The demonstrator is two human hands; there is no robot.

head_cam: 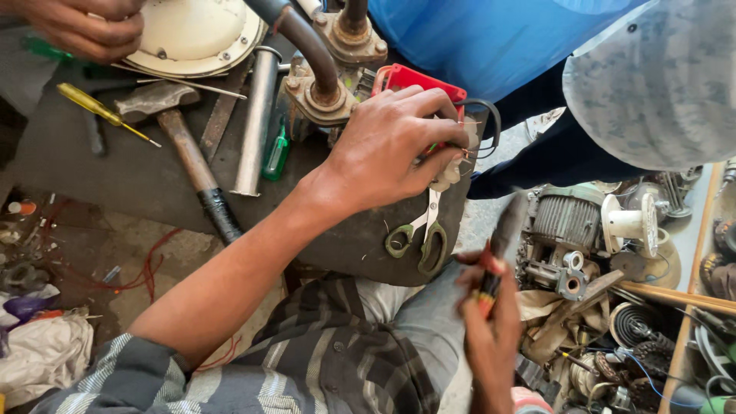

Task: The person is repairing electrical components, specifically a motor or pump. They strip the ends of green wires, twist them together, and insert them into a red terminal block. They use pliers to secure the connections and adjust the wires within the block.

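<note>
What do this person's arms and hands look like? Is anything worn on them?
Both hands are bare: no gloves, rings or watch show on the left hand or the right hand. The left forearm is uncovered up to a rolled sleeve of a grey checked shirt with pale stripes. The right arm runs out of the picture's lower edge, so its sleeve cannot be seen.

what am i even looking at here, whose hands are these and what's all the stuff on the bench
This is a single picture from a camera worn on a person's head, looking down at their own arms. Their left hand reaches over the dark bench and pinches thin wires by a red box. Their right hand holds red-handled pliers, blurred. On the bench lie a hammer, a yellow screwdriver, a metal tube and scissors. The hand at top left belongs to somebody else. Motor parts are piled on the right.
</note>
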